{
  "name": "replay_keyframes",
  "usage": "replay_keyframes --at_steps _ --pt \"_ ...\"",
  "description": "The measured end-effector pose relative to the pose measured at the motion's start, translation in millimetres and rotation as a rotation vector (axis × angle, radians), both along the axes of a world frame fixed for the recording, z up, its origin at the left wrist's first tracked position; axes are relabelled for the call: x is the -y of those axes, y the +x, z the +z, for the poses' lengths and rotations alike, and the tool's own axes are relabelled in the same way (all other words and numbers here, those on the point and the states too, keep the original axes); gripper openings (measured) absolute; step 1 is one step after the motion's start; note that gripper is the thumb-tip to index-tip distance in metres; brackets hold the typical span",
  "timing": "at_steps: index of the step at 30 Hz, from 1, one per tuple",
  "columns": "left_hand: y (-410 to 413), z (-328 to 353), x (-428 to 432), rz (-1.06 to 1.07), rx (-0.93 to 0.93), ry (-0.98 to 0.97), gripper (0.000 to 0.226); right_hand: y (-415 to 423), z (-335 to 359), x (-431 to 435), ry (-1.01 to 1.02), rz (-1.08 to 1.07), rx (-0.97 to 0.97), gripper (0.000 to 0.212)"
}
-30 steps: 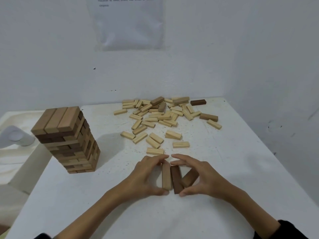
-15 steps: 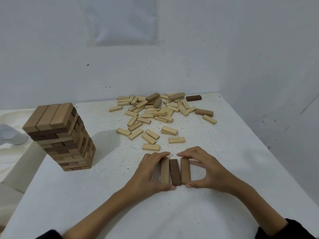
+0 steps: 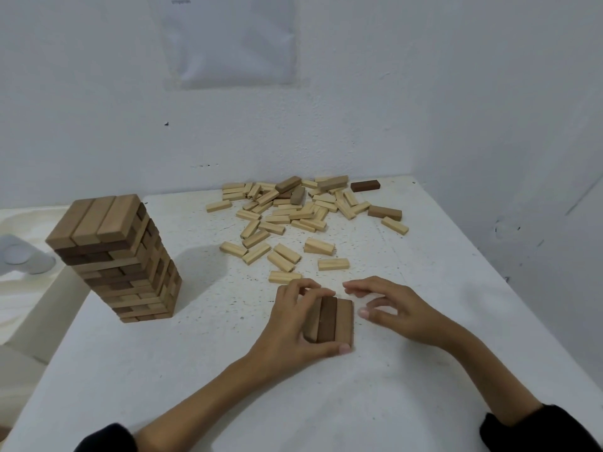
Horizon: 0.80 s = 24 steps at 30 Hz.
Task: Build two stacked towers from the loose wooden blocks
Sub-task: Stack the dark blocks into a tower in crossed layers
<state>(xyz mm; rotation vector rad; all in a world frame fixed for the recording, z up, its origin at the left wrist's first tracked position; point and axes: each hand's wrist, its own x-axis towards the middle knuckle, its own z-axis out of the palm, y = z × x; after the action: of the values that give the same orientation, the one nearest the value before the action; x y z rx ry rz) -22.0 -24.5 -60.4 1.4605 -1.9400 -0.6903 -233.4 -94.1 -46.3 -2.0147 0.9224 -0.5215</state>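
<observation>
White speckled table set in a corner of white walls, paper sheet taped to the far wall. Finished tower stands at the left, layers crossed. Loose blocks lie scattered at the far centre, mostly pale, a few dark. Near centre, row of three blocks lies flat, sides touching, dark one in the middle. Left hand clasps the row, fingers on its far end, thumb on its near end. Right hand sits just right of the row, fingers loosely curled, holding nothing.
</observation>
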Motion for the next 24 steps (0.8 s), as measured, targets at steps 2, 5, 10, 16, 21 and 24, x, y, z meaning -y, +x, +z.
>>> replay_keyframes --at_steps 2,5,10,16,21,24 --pt "-9 -3 -4 0.080 0.002 -0.036 0.078 0 -1 3 -0.029 -0.010 -0.034 0.036" --pt "-19 -7 -9 0.193 -0.001 -0.068 0.085 8 -3 5 -0.045 -0.034 -0.049 0.039" --pt "-18 -6 -8 0.167 -0.032 -0.064 0.080 16 -3 4 -0.021 -0.065 -0.022 0.037" --pt "22 16 10 -0.183 -0.006 0.167 0.090 16 0 -4 0.009 0.010 -0.154 0.060" --pt "41 27 24 -0.377 0.021 0.307 0.103 27 0 -10 -0.095 0.084 -0.329 0.081" --pt "41 26 23 -0.353 0.008 0.290 0.106 30 -2 -11 -0.121 0.079 -0.313 0.081"
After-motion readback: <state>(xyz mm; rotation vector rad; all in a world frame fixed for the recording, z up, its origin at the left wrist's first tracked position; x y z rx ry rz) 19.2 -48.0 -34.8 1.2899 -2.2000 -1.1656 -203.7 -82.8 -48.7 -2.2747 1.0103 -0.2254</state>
